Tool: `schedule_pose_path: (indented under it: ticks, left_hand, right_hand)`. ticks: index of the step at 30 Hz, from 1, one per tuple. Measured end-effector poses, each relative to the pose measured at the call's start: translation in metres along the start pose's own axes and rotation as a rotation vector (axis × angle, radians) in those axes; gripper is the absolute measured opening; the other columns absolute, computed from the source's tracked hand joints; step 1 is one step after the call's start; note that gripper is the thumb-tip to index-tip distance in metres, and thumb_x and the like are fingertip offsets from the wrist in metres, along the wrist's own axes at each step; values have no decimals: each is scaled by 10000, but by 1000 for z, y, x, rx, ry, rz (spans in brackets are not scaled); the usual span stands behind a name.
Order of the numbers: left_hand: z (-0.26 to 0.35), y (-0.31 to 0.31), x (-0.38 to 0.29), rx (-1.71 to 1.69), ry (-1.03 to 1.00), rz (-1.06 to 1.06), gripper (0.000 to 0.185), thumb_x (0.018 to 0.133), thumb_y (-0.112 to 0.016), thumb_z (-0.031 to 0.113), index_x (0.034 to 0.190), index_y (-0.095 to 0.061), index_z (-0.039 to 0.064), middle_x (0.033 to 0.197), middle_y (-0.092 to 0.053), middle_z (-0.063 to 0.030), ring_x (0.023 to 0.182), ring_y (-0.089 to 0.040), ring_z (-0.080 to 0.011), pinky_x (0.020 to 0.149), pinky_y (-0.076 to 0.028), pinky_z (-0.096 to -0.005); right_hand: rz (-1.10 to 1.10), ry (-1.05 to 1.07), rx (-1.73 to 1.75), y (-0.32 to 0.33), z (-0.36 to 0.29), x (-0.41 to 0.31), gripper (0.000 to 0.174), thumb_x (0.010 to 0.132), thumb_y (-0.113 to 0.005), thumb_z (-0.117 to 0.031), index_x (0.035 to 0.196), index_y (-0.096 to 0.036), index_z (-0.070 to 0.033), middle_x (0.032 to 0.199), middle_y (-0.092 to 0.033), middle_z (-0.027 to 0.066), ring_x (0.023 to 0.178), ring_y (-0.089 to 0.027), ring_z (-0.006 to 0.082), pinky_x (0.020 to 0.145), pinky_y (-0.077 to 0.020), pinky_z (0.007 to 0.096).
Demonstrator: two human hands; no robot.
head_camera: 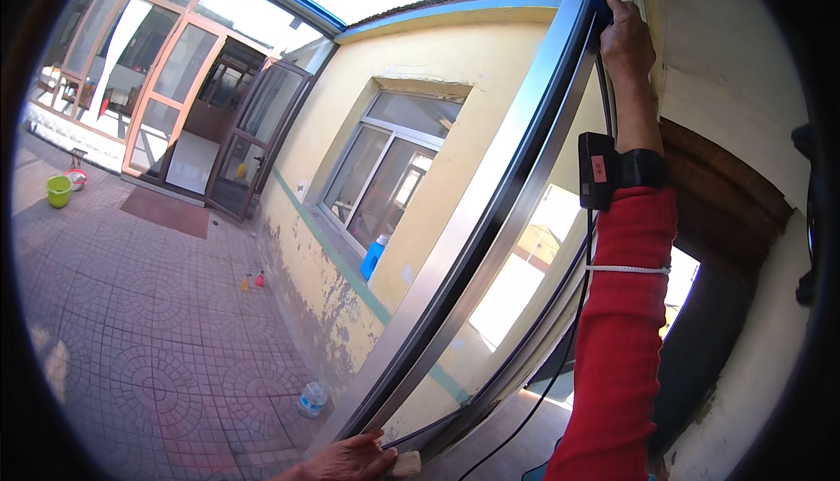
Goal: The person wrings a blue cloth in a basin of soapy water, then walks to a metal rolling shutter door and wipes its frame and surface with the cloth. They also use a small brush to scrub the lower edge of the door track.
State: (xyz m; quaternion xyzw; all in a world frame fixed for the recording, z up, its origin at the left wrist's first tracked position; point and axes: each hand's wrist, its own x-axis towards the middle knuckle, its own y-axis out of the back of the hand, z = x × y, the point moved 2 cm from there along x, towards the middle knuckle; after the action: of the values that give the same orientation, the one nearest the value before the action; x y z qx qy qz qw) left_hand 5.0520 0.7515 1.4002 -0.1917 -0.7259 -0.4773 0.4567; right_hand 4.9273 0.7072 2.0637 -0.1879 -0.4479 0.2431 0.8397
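A silver metal-framed glass door (453, 231) with a black edge seal runs diagonally before me. High on its edge, my right hand (628, 38) grips a small blue object (598, 5) against the frame; most of that object is hidden by the fingers. The right arm wears a red sleeve, with a black device (596, 171) strapped at the wrist and a white cord (627, 269) around the forearm. My left hand (351, 460) is at the bottom of the view, its fingers around the lower part of the frame. Beside its fingertips is a beige block (407, 464), its kind unclear.
Black cables (558, 363) hang along the inner side. A plastic water bottle (312, 399) stands on the paved yard (157, 323). Blue jug (374, 256) on the window sill. Two spray bottles (259, 278), a green bucket (58, 192) and an open glazed door (256, 133) lie farther off.
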Motion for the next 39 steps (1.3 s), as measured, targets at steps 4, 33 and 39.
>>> schedule_pose_path:
  ticks: [4,33,39]
  left_hand:
    - [-3,5,-4,-33,-7,1,544,811,-668,240,1229,-493,-62,911,-580,-146,920,-627,-311,1120,-382,-496]
    - [77,13,-119,-16,466,151,395,778,-695,180,1105,-627,-32,907,-693,-124,789,-667,-281,788,-579,-454]
    - [103,-21,-119,-14,581,158,285,856,-635,129,1085,-616,-39,878,-671,-103,781,-665,-322,768,-579,-481]
  right_hand:
    - [-137,-167,-28,-24,13,28,556,862,-482,-23,1364,-605,-228,1253,-654,123,1110,-649,373,896,-540,492]
    - [-1111,137,1225,444,-395,-555,398,815,-630,-105,1210,-665,-63,995,-531,120,792,-571,241,654,-460,340]
    - [-1412,118,1285,517,-463,-636,475,752,-686,-114,1220,-619,-69,961,-539,111,808,-619,257,666,-507,364]
